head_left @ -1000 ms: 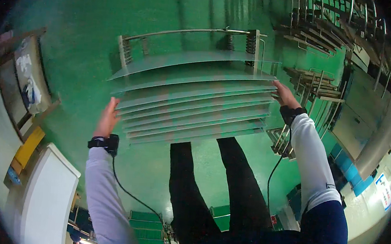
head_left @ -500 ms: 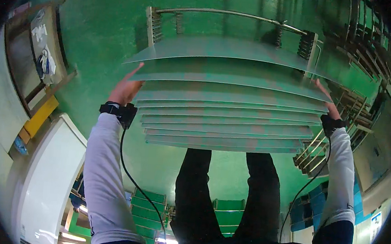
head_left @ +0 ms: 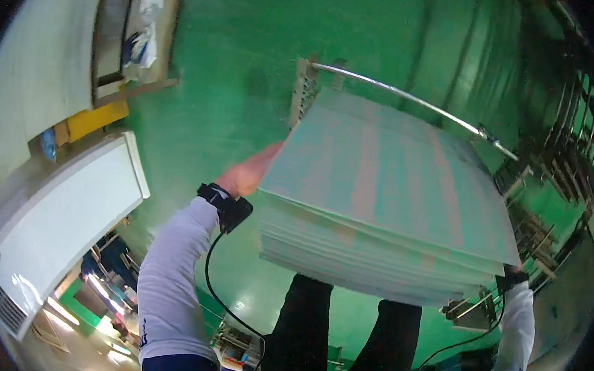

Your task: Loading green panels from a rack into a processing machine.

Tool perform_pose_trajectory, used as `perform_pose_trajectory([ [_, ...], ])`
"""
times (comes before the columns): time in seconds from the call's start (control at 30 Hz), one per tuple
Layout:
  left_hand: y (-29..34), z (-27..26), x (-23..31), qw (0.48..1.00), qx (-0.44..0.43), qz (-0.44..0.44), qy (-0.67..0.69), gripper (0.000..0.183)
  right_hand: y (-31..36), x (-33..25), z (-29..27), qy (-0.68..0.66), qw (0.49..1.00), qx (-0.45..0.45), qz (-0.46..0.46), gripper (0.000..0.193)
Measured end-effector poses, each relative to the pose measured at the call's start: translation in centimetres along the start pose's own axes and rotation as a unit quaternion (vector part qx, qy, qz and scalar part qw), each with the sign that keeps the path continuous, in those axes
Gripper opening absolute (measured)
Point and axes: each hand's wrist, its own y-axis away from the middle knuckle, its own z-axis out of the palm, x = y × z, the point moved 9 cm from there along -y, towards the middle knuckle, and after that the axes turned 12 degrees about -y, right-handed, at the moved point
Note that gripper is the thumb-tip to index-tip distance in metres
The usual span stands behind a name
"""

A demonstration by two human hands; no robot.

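Note:
A broad stack of thin pale grey-green sheets [head_left: 395, 179] lies in front of me, its top sheet tilted down toward the right. Several sheet edges show close together along the near side. My left hand [head_left: 246, 171] is at the stack's left edge, seemingly gripping it, with the fingertips hidden behind the sheets. A black wrist strap [head_left: 229, 207] with a small box and cable sits on that arm. My right hand is hidden by the near right corner; only its strapped wrist [head_left: 511, 279] and white sleeve show, so its fingers cannot be made out.
Behind the stack stands a metal rack frame with a horizontal bar [head_left: 415, 99] and coil springs on its left post. A white cabinet [head_left: 71, 223] and a cluttered table [head_left: 165, 42] are on the left. Dark metal racks [head_left: 571, 165] line the right, above a green floor [head_left: 238, 48].
The fanned sheets have come closer together, and the top one now covers most of the stack. The whole view has turned, with the stack shifted right and tilted. My right hand has gone from sight.

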Motion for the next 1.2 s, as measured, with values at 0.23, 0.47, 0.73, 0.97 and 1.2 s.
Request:
perform_pose_trajectory([
  [0.23,10.8,-1.3,1.0,0.996,0.011,0.016,0.092,0.057,8.1,-13.2,4.1,0.029,0.999,-0.010,-0.040,0.061],
  [0.47,26.5,-3.1,3.5,0.997,0.071,0.014,-0.013,0.056,18.0,-24.3,9.0,-0.015,0.989,0.118,-0.089,0.050],
  [0.73,37.3,-7.0,-0.3,0.995,0.087,0.042,-0.002,0.052,23.5,-37.4,15.5,-0.040,0.977,0.023,-0.208,0.064],
  [0.97,39.4,-15.5,-1.4,0.962,0.209,0.177,0.024,0.041,21.4,-48.4,20.8,-0.121,0.968,-0.002,-0.219,0.055],
  [1.2,42.2,-24.1,1.0,0.942,0.236,0.103,0.214,0.051,12.1,-59.9,25.4,-0.126,0.975,-0.035,-0.178,0.073],
])
